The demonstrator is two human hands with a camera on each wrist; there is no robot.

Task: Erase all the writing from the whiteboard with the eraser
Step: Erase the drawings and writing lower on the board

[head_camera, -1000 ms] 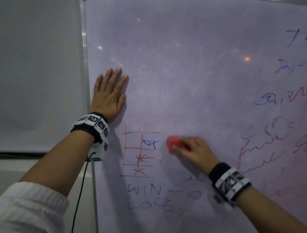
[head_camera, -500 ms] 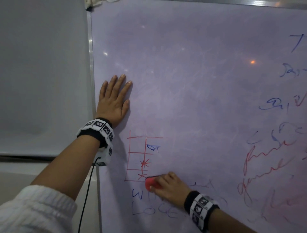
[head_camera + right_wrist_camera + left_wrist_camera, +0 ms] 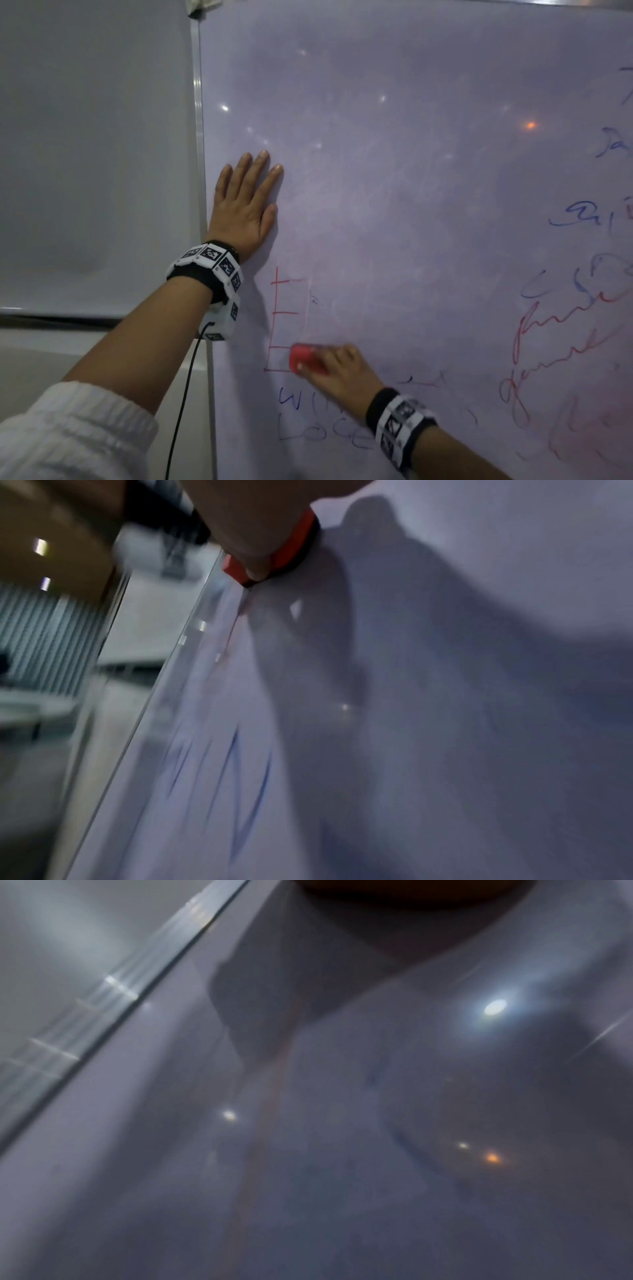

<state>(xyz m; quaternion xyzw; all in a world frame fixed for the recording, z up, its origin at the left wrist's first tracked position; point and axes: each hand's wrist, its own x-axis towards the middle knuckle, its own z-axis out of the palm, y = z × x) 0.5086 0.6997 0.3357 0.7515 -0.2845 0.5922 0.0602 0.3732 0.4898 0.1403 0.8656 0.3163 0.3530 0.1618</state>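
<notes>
Whiteboard (image 3: 411, 205): left hand (image 3: 245, 209) flat beside frame (image 3: 198, 137), right hand (image 3: 337, 371) gripping red eraser (image 3: 303, 358).

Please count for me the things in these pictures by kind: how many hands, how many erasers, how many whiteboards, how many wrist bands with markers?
Hands: 2, the left hand and the right hand
Erasers: 1, the red eraser
Whiteboards: 1, the whiteboard
Wrist bands with markers: 2, and
Total: 6
</notes>
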